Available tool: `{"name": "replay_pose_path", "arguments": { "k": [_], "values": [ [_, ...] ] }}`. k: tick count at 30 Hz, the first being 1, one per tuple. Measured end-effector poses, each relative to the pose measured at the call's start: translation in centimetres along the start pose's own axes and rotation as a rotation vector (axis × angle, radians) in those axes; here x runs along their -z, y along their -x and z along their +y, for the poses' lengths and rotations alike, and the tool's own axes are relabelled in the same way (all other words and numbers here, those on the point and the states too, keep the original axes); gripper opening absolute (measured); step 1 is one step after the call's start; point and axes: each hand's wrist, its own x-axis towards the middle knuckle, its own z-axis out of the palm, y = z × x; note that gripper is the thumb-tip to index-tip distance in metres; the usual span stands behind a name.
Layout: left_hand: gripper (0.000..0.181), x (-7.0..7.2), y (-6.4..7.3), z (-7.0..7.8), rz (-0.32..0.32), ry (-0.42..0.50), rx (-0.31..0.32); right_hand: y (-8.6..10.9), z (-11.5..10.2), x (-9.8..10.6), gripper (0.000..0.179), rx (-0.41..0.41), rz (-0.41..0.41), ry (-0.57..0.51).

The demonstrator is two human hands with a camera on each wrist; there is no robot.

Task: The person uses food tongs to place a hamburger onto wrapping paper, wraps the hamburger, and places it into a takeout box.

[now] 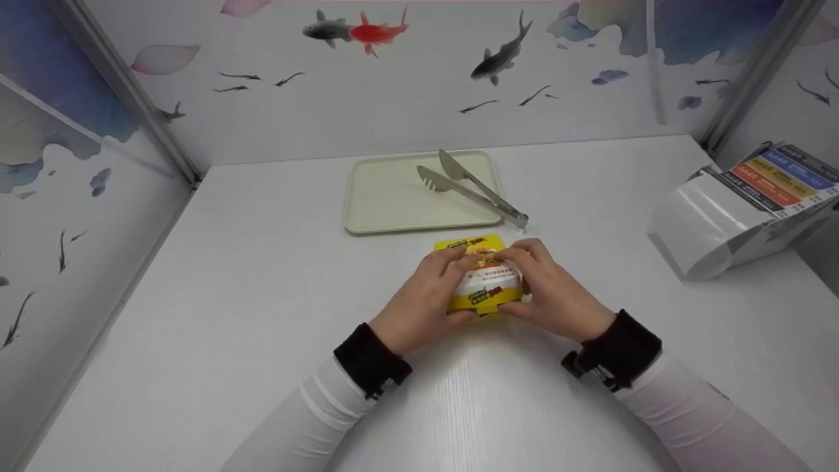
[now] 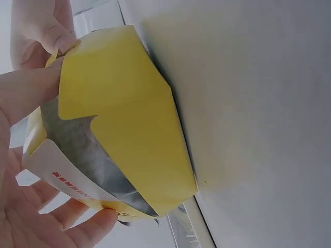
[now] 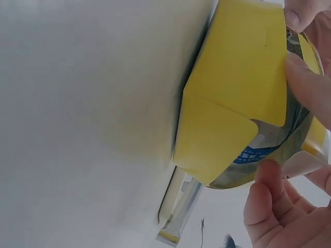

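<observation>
Both hands hold a yellow cardboard burger box (image 1: 485,298) that sits on the white table. My left hand (image 1: 426,295) grips its left side, thumb at the front edge and fingers over the lid. On the opposite side my right hand (image 1: 560,295) does the same, with its thumb at the front corner. In the left wrist view, the lid (image 2: 72,178) stands apart from the side wall, and a clear plastic wrapper (image 2: 88,144) shows through the gap. Blue print on the wrapper (image 3: 251,154) appears in the right wrist view. The wrapped contents are mostly hidden.
Behind the box lies a cream tray (image 1: 387,196) with metal tongs (image 1: 482,196) resting across it, handle end over its right edge. A white carton with coloured stripes (image 1: 714,216) is on the far right. Patterned panels (image 1: 419,98) enclose the table's back and sides.
</observation>
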Motion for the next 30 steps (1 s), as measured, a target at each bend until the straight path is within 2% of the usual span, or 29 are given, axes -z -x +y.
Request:
{"name": "replay_pose_path", "arguments": {
  "k": [2,6,9,14,20,27,30],
  "values": [
    [0.078,-0.1,0.0,0.0,0.002,-0.014,0.018,0.0,0.0,-0.1,0.070,0.042,0.041,0.058],
    [0.077,-0.2,-0.1,0.0,0.006,-0.048,0.030,-0.1,-0.3,-0.3,0.068,0.176,0.132,0.232],
    [0.076,-0.2,-0.2,-0.2,-0.009,-0.036,0.047,0.0,-0.5,-0.4,0.068,0.238,0.140,0.304],
    [0.079,0.4,-0.3,-1.0,-0.074,0.055,0.067,0.0,-0.9,-0.5,0.066,0.262,0.119,0.337],
    [0.107,1.2,-0.2,-2.6,-0.151,0.072,0.040,-0.1,-0.9,-0.4,0.062,0.307,0.134,0.341],
    [0.132,1.7,-0.9,-4.1,-0.221,0.104,0.131,0.0,-1.1,0.0,0.063,0.362,0.112,0.421],
    [0.134,1.5,-1.3,-4.5,-0.242,0.110,0.136,0.0,-1.2,0.0,0.060,0.375,0.102,0.469]
  ]
}}
